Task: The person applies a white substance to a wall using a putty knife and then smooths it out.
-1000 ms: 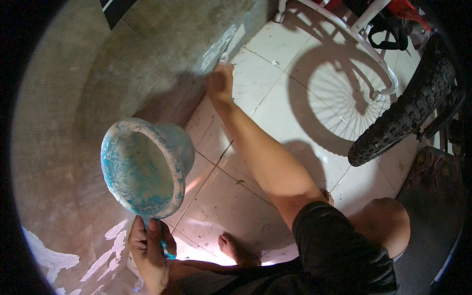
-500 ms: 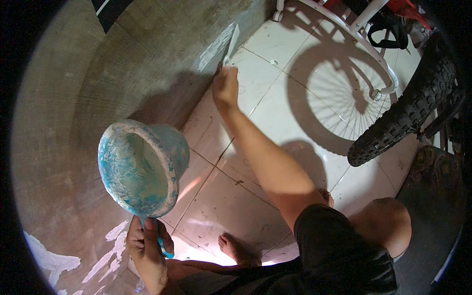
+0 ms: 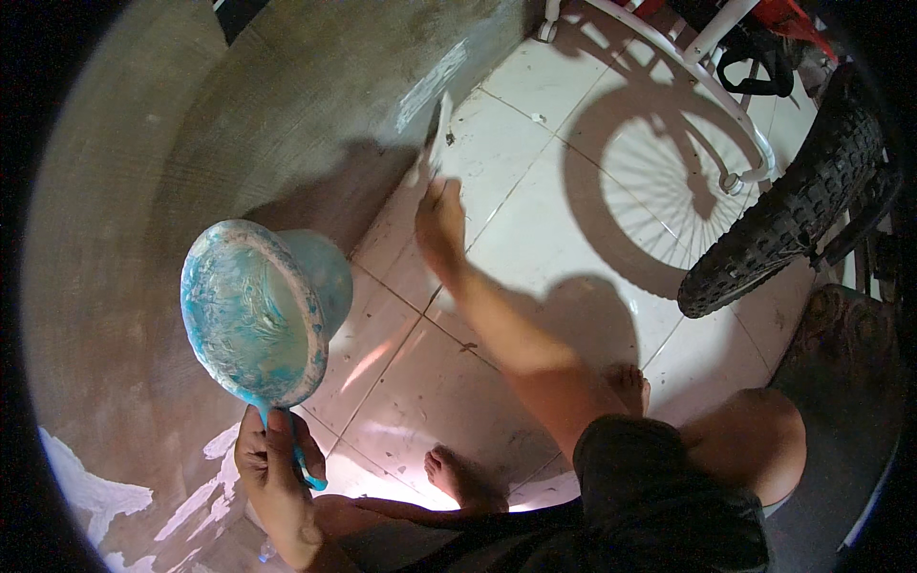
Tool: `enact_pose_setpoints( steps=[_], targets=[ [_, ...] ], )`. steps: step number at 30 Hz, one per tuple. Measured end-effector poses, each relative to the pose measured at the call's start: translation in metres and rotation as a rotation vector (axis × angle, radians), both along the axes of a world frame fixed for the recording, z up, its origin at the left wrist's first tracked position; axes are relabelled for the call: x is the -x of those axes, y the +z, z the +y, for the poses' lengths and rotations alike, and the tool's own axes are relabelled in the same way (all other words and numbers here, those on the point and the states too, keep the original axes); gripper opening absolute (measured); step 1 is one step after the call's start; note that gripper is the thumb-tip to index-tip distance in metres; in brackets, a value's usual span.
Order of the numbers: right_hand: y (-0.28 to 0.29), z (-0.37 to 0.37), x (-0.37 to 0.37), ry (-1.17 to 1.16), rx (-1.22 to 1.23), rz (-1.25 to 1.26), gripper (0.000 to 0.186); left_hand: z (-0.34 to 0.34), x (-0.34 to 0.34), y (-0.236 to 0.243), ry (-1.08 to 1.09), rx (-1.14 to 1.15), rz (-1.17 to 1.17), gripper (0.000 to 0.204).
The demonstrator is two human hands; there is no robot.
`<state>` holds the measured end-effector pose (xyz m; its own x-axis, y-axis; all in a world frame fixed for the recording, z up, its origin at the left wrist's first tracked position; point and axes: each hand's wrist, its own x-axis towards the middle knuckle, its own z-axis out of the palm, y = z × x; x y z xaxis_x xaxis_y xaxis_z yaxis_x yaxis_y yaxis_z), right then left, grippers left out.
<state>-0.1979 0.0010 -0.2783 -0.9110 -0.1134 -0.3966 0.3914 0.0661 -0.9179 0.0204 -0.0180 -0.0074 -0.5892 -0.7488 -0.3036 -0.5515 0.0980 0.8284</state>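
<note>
My left hand (image 3: 277, 468) is closed round the handle of a blue plastic dipper (image 3: 334, 282), whose mouth tilts up and shows white paste smeared over the inside and rim. Ahead, my right hand (image 3: 441, 229) grips a putty knife (image 3: 443, 124) with a pale, paste-coated blade. The blade stands near the foot of the bare grey wall (image 3: 287, 124); whether it touches the wall I cannot tell. Just beyond the blade, a streaky white patch (image 3: 432, 84) marks the wall.
A bicycle's knobby tyre (image 3: 793, 210) and white frame tube (image 3: 726, 29) stand at the right, above pale floor tiles (image 3: 535, 220) with dirt specks. White patches (image 3: 91, 482) cover the wall at lower left. My bare foot (image 3: 463, 479) is on the tiles below.
My right hand has drawn the putty knife back toward me, away from the white wall patch. The dipper in my left hand has shifted slightly left and up.
</note>
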Motion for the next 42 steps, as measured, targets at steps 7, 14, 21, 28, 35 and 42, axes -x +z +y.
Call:
enact_pose_setpoints(
  steps=[7, 14, 21, 28, 35, 42],
  targets=[
    [-0.057, -0.078, -0.004, 0.1, -0.011, 0.186, 0.036, -0.013, -0.011, -0.015, -0.015, 0.057, 0.014, 0.036],
    [-0.052, -0.089, -0.108, 0.028, 0.347, 0.08, 0.033, -0.014, -0.033, 0.002, 0.011, 0.027, 0.025, 0.033],
    [-0.1, -0.116, -0.024, -0.082, 0.161, 0.222, 0.036, -0.029, -0.034, -0.004, -0.039, -0.037, 0.083, 0.033],
    [-0.041, -0.131, -0.12, 0.149, 0.023, 0.318, 0.034, -0.024, -0.049, 0.004, 0.023, -0.031, 0.094, 0.037],
    [-0.045, -0.064, -0.108, -0.185, 0.53, -0.061, 0.024, -0.026, -0.049, 0.005, 0.02, 0.008, 0.098, 0.036],
    [-0.03, -0.038, -0.033, -0.239, -0.176, 0.171, 0.03, -0.034, -0.057, 0.014, 0.088, 0.042, 0.156, 0.034]
  ],
)
